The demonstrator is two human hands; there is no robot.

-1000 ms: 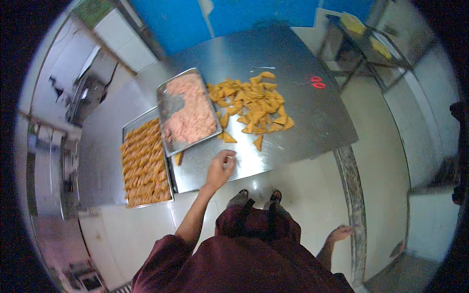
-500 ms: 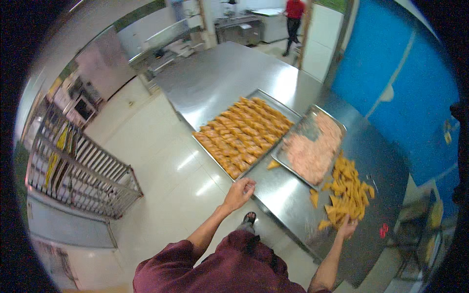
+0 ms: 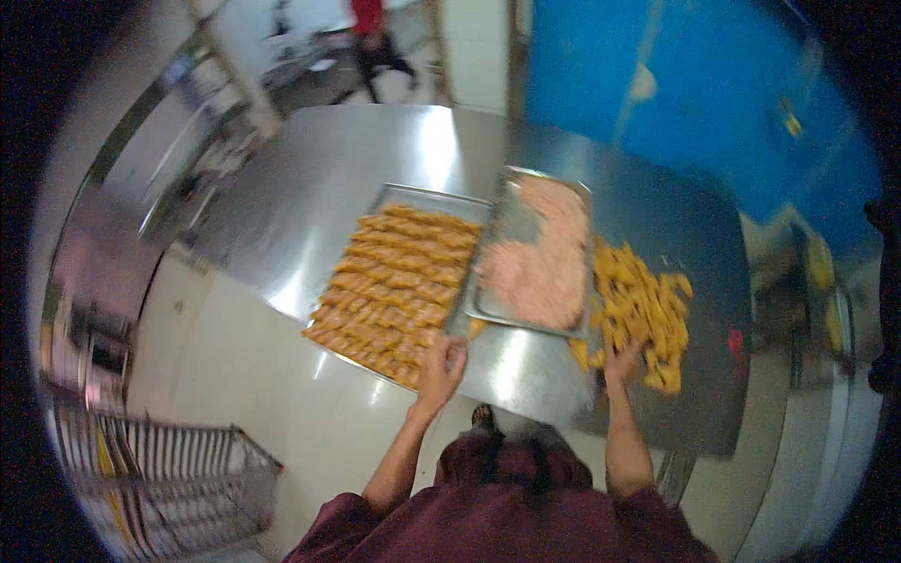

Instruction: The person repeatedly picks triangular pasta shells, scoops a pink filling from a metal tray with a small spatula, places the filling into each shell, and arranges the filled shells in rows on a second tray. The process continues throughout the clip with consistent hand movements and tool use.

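Observation:
My right hand reaches into the near left side of a loose pile of yellow-orange, pointed pieces, thumb and fingers apart; some fingertips are hard to make out against the pile. My left hand is closed loosely, fingers curled, beside the near right corner of a metal tray. Whatever it may hold is hidden. Tight rows of yellow-orange pieces with pinkish filling cover that tray. Between tray and pile, a second metal tray holds pale pink mince, with bare metal at its left.
All this stands on a steel table. One loose yellow piece lies between the trays. A small red object is near the right edge. A slatted metal rack stands lower left. A person in red is beyond the table.
My view has swung to the right, so the table sits further left and turned. My right hand has moved further into the pile. My left hand remains curled near the filled tray.

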